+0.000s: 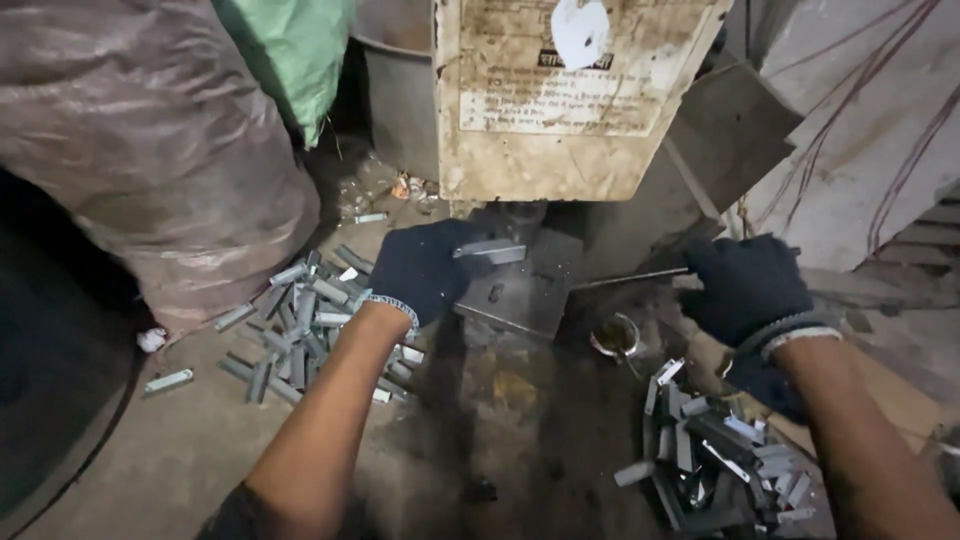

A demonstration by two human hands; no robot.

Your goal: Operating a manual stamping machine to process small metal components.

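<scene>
A metal strip (488,250) is pinched in the gloved left hand (425,270) on the press block (520,290), directly beneath the ram (522,213). The right hand (745,285) is closed round the lever (630,277). Fingers could be crushed if the lever is pulled early.

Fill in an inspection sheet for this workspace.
Surface: dusty concrete floor, dark stains.
Job's things: flat metal strip on the press block; rod.
Clutter: metal pieces in a left pile and right pile; small tin.
Hands: gloved left hand holds the strip; gloved right hand grips the rod.
Cables: thin wires on the wall.
Surroundings: plastic-wrapped sack, worn paper sign.
</scene>
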